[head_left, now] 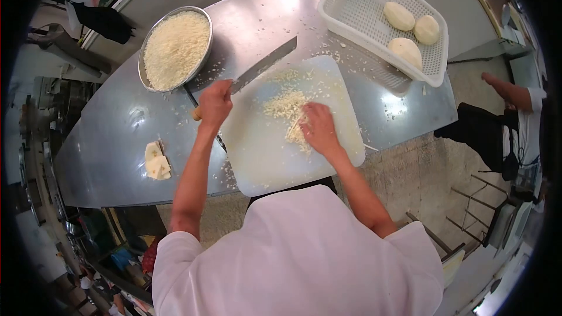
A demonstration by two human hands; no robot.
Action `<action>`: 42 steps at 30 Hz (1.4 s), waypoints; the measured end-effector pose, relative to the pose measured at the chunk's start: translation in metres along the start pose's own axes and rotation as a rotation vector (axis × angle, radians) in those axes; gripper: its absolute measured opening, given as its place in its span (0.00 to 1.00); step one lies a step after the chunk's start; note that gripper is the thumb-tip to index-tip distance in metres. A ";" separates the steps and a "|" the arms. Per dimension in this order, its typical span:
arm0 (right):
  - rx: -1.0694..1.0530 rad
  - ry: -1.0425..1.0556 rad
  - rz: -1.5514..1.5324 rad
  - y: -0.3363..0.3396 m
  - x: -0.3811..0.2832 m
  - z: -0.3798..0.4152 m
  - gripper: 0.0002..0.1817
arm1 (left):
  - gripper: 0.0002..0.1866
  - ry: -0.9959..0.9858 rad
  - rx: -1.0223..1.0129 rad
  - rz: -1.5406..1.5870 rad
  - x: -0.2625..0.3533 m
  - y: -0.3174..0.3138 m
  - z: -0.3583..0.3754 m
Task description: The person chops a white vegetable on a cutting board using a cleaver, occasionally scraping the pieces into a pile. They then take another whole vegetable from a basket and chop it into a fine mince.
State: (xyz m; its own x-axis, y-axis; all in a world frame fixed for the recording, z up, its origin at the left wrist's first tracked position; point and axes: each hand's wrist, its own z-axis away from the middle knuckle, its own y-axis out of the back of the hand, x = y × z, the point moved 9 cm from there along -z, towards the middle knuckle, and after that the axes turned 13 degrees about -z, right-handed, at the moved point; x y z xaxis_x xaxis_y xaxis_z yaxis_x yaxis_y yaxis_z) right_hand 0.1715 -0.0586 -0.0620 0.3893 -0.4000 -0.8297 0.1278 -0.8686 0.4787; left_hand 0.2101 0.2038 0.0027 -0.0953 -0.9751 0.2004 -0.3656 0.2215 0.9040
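Observation:
My left hand (215, 104) is closed around the wooden handle of a large knife (266, 65), whose blade points up and right over the board's upper left edge. My right hand (319, 127) rests on a heap of finely chopped pale pieces (285, 105) on the white cutting board (266, 164). Its fingers are bent over the pieces; whether they grip any is hidden. Left of the board, a few pale slices (157, 162) lie on the metal table.
A metal bowl (209, 47) full of pale chopped pieces stands at the upper left. At the upper right, a white perforated basket (363, 32) holds three peeled pale vegetables (399, 16). Scraps dot the metal table (105, 152). Another person (527, 123) is at the right.

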 end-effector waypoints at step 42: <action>0.051 -0.115 0.175 -0.014 -0.035 0.074 0.35 | 0.15 0.044 0.025 -0.057 0.049 0.032 0.146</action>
State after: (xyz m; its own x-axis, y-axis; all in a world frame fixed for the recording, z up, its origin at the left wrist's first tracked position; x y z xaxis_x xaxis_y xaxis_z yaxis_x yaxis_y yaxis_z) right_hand 0.0890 -0.0538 -0.0612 0.2945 -0.5743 -0.7638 0.0199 -0.7954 0.6057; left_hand 0.0588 0.1654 -0.0138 -0.0332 -0.9857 0.1655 -0.3928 0.1651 0.9047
